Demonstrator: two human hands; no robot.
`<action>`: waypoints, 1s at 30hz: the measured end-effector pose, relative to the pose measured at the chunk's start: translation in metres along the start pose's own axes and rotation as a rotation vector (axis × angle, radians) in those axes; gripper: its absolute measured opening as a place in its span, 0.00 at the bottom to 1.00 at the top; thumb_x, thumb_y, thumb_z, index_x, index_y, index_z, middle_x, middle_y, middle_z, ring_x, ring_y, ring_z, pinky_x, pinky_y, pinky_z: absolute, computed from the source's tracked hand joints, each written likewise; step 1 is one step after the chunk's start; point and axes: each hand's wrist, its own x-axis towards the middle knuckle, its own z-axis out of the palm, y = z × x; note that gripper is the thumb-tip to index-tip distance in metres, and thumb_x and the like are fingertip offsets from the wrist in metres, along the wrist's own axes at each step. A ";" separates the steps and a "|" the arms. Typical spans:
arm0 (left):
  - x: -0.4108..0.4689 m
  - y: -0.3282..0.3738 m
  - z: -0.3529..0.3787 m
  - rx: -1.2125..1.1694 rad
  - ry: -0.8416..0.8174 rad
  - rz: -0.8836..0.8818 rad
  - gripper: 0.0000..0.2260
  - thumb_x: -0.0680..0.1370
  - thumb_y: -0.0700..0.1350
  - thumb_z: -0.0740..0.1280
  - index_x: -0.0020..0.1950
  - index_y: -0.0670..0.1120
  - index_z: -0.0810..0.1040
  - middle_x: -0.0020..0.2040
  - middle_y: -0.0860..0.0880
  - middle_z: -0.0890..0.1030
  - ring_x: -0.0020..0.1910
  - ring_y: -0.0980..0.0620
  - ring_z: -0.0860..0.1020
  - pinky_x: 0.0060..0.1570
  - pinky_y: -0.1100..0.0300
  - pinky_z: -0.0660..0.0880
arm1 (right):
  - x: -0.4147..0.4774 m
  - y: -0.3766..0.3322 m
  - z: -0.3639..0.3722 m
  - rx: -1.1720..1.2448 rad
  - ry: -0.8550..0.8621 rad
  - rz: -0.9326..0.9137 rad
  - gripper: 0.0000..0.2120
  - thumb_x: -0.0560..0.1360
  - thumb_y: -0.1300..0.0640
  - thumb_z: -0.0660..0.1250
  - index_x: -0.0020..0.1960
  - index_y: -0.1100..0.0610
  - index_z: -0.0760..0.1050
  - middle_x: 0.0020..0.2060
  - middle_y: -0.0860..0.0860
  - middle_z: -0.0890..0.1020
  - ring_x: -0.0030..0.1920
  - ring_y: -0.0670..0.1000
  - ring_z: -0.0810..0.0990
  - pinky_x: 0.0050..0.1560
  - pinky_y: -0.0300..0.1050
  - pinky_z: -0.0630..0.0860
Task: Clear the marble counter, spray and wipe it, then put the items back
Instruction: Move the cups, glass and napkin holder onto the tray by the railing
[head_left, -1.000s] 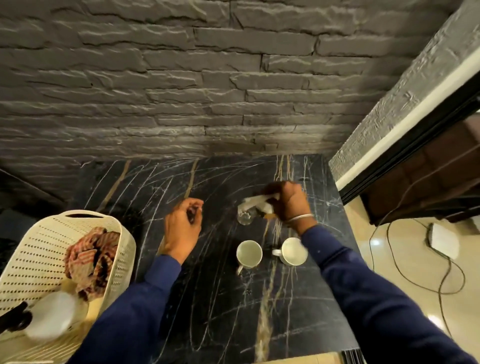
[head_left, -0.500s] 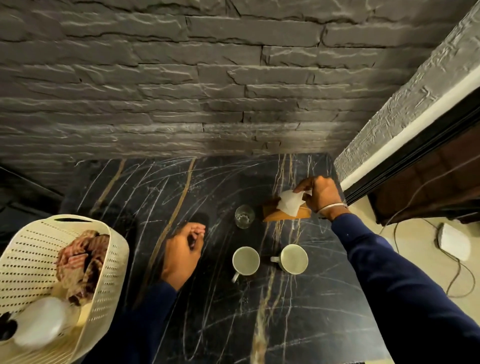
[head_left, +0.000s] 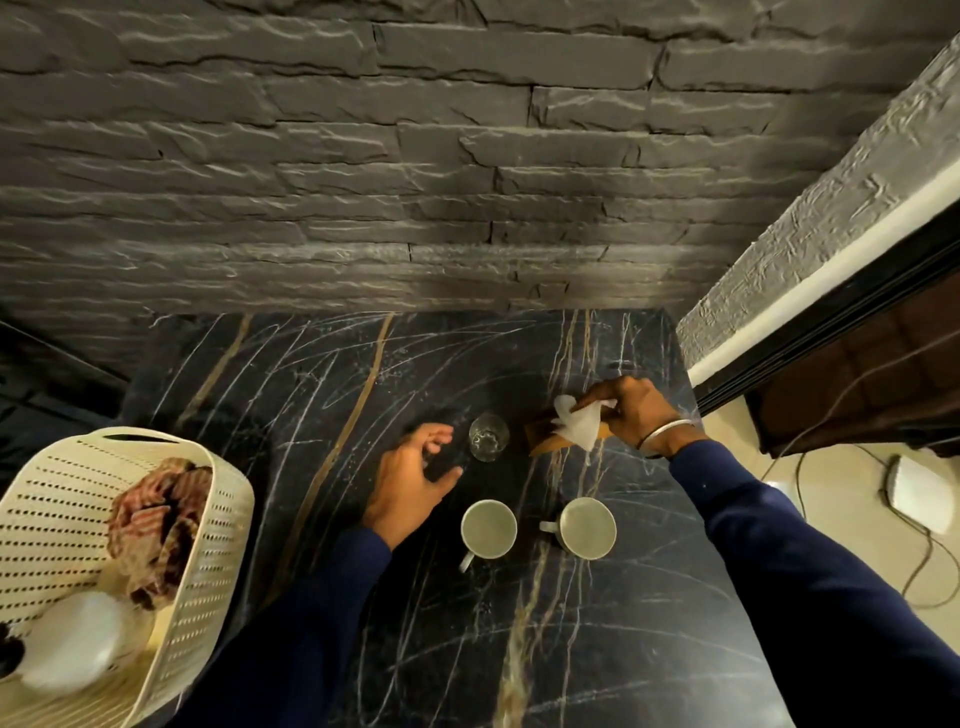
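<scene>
The napkin (head_left: 579, 423) sits just right of the glass (head_left: 488, 437), draped over a brown wooden piece (head_left: 540, 441) whose long axis runs roughly left to right on the counter (head_left: 311, 389). The right hand (head_left: 631, 410) pinches the napkin from its right side. The left hand (head_left: 410, 486) is just left of the glass, fingers loose and holding nothing. Since the glass stands between it and the napkin, settling the napkin looks like the right hand's job. Two mugs (head_left: 488, 529) (head_left: 587, 527) stand nearer the person than the glass. Well left of the glass, a basket (head_left: 208, 545) holds a cloth (head_left: 156, 530).
</scene>
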 end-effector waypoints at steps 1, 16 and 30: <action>0.005 0.003 0.003 0.016 -0.035 0.000 0.26 0.68 0.43 0.79 0.65 0.51 0.76 0.59 0.54 0.81 0.56 0.56 0.78 0.57 0.59 0.78 | 0.000 0.000 0.003 -0.023 -0.010 0.004 0.14 0.71 0.65 0.72 0.55 0.56 0.83 0.54 0.55 0.84 0.56 0.56 0.81 0.61 0.49 0.76; 0.046 0.033 0.042 0.102 -0.134 -0.005 0.33 0.66 0.45 0.81 0.68 0.52 0.72 0.64 0.50 0.79 0.65 0.49 0.76 0.66 0.53 0.73 | 0.006 -0.003 0.011 -0.226 -0.136 0.119 0.17 0.74 0.65 0.62 0.62 0.58 0.79 0.57 0.61 0.81 0.58 0.62 0.79 0.60 0.54 0.77; 0.046 0.042 0.046 0.176 -0.089 -0.117 0.31 0.66 0.45 0.80 0.66 0.51 0.74 0.62 0.49 0.79 0.64 0.49 0.76 0.62 0.60 0.71 | 0.007 -0.004 -0.002 -0.365 0.051 0.119 0.08 0.73 0.55 0.70 0.52 0.48 0.82 0.47 0.52 0.85 0.50 0.57 0.83 0.56 0.54 0.77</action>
